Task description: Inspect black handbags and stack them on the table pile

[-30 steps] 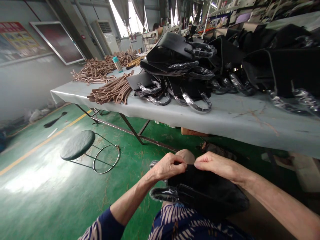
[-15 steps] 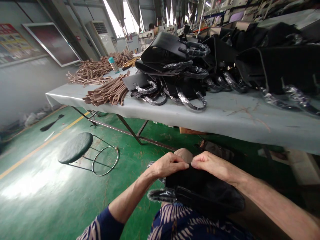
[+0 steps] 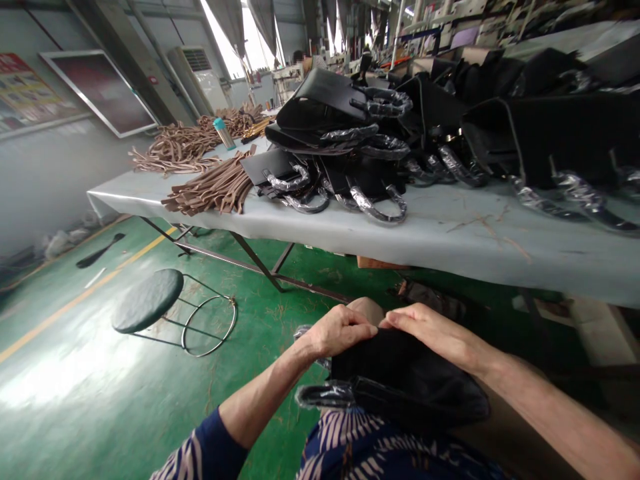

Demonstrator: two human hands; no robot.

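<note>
A black handbag (image 3: 410, 383) lies on my lap, its plastic-wrapped handle (image 3: 325, 395) sticking out to the left. My left hand (image 3: 337, 331) pinches the bag's top edge with closed fingers. My right hand (image 3: 430, 332) grips the same edge right beside it, fingertips nearly touching the left hand's. My knee (image 3: 367, 309) shows just beyond the hands.
A long grey table (image 3: 450, 233) stands ahead, piled with black handbags (image 3: 350, 120) whose handles are wrapped in plastic, brown leather straps (image 3: 210, 190) and a teal bottle (image 3: 223, 133). A round stool (image 3: 147, 300) stands on the green floor at left.
My hands have stayed closed on the bag's top edge, drawing slightly closer together. The view has drifted a little to the right and up.
</note>
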